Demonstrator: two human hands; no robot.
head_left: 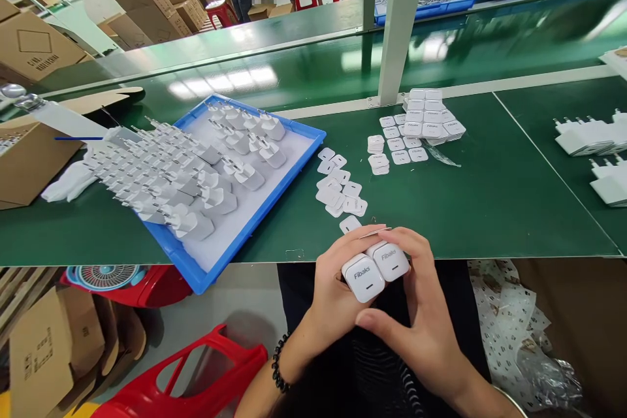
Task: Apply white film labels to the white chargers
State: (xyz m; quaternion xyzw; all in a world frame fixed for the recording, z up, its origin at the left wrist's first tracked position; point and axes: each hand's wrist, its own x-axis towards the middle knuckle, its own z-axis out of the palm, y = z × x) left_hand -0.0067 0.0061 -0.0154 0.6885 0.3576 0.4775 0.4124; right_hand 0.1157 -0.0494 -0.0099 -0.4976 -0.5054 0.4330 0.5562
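Two white plug chargers (pixel 376 269) marked "Fibaks" sit side by side above my lap, faces up. My left hand (pixel 327 294) is wrapped round them from the left and far side. My right hand (pixel 425 313) curves round their right side, fingers against the right charger and thumb apart in front. A thin white plate (pixel 376 232) shows nearly edge-on at the fingertips of both hands. Just beyond lie loose white face plates (pixel 337 188), scattered on the green table. To the left, a blue-rimmed tray (pixel 289 192) holds many white chargers (pixel 166 173), prongs pointing up and away.
Stacked face plates (pixel 431 114) stand by a white post (pixel 398 26). More chargers (pixel 585 136) lie at the right edge. Farther back are blue bins (pixel 465 6). Below the table are a red stool (pixel 196 372), a cardboard box (pixel 53 346) and plastic wrapping (pixel 543 366). People sit behind.
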